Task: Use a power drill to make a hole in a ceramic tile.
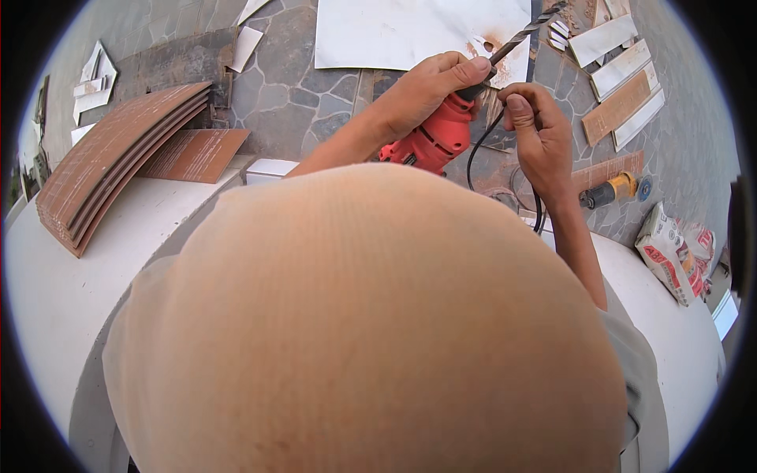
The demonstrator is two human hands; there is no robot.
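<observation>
A red power drill (432, 140) with a long dark drill bit (527, 36) points up and to the right. My left hand (434, 85) is closed round its chuck end, thumb along the base of the bit. Close beside the chuck, my right hand (539, 134) pinches a thin small piece between thumb and forefinger; it looks like a chuck key, mostly hidden by the fingers. A black cord (471, 162) runs down from near these fingers. The drill's rear end is hidden behind a large pale rounded shape (371, 315) that fills the lower middle.
Stacked brown boards (126, 150) lie at left on a white surface (87, 292). A white sheet (394, 31) lies ahead on stone-patterned paving (292, 94). At right are tile strips (619, 71), a yellow-and-black angle grinder (619, 189) and a printed bag (666, 252).
</observation>
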